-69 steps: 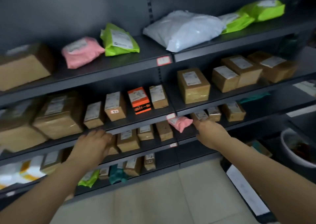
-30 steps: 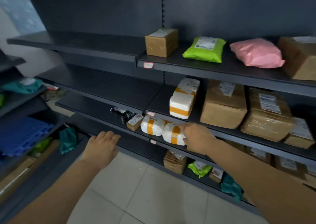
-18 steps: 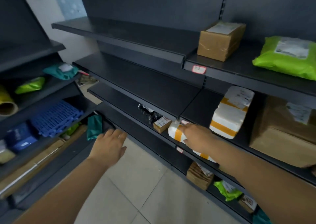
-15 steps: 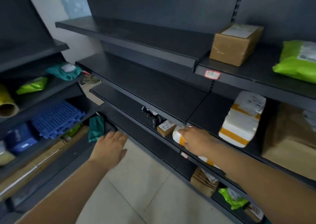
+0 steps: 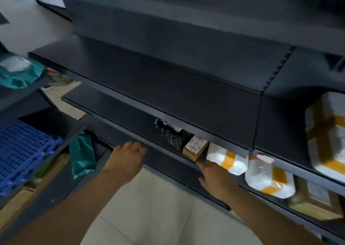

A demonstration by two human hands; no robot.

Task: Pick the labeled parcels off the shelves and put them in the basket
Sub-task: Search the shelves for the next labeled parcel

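Observation:
On the third dark shelf (image 5: 160,155) lie a black wrapped packet (image 5: 170,134), a small brown labeled box (image 5: 195,147) and two white parcels with orange tape (image 5: 226,158) (image 5: 268,178). My right hand (image 5: 217,178) reaches to the shelf edge just below the small box and the nearer white parcel, fingers apart, holding nothing. My left hand (image 5: 127,162) hovers open, palm down, at the shelf edge further left. A bigger white taped parcel (image 5: 328,132) sits on the shelf above at the right. No basket is in view.
A side shelf unit at the left holds a teal bag (image 5: 18,73), a blue plastic crate (image 5: 24,151) and another teal bag (image 5: 82,155). Brown boxes (image 5: 315,201) sit on the lower right shelf. Pale tiled floor (image 5: 149,213) lies below my arms.
The view has swung down and closer to the shelves. My right hand has slid left off the white taped parcel to the shelf edge. My left hand has moved up to the shelf edge.

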